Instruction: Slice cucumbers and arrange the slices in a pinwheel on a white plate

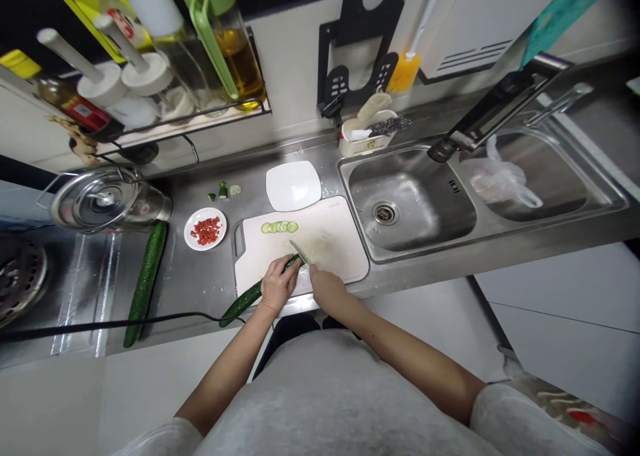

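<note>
My left hand (279, 284) is closed around a dark green cucumber (245, 304), which lies slanted across the lower left of the white cutting board (345, 243). In my right hand (325, 288) is a knife (300, 251), its handle hidden in the fist. The blade stands at the cucumber's cut end, close to my left fingertips. Farther back on the board, several cucumber slices (279, 227) lie overlapping in a row. Behind the board sits a white square plate (293, 185) with nothing on it.
To the left are a plate of chopped red pieces (206, 231), a whole cucumber (146, 283), cucumber scraps (223, 192) and a lidded steel pot (105, 199). A black cord (150, 320) crosses the front edge. The sink (410, 203) adjoins on the right; bottles stand on a shelf (190, 119).
</note>
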